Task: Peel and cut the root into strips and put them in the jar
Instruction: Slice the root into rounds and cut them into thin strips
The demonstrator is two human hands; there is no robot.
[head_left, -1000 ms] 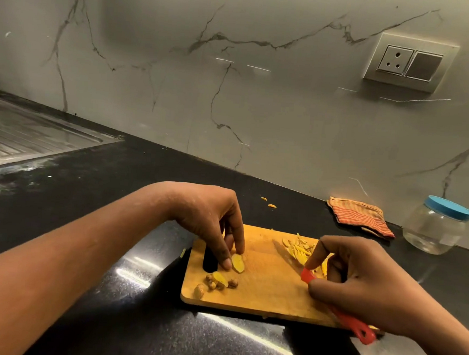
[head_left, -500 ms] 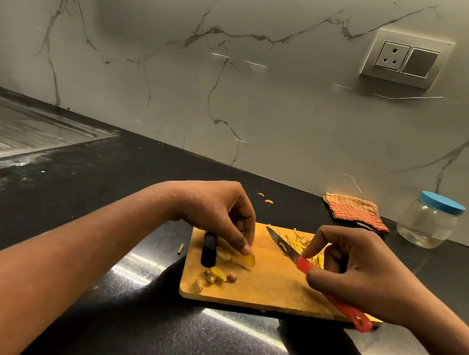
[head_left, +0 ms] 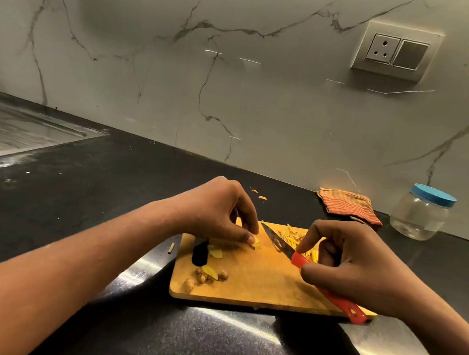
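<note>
A wooden cutting board [head_left: 259, 286] lies on the black counter. My left hand [head_left: 220, 212] pinches a yellow root slice [head_left: 256, 243] against the board near its far edge. My right hand [head_left: 351, 264] grips a red-handled knife [head_left: 299, 259], blade pointing up-left, its tip just right of the slice. A pile of yellow strips [head_left: 293, 237] lies behind the blade. More slices [head_left: 215, 253] and brown peel bits [head_left: 205, 277] sit at the board's left. The clear jar [head_left: 420, 213] with a blue lid stands shut at the far right.
A folded orange striped cloth [head_left: 347, 206] lies by the wall left of the jar. A steel sink drainer [head_left: 24, 131] is at the far left. Small scraps [head_left: 262, 197] lie on the counter behind the board, one strip [head_left: 170, 248] at its left.
My left hand has carried a root slice from the board's left part toward its middle. The knife has lifted and swung so its blade sits next to the slice.
</note>
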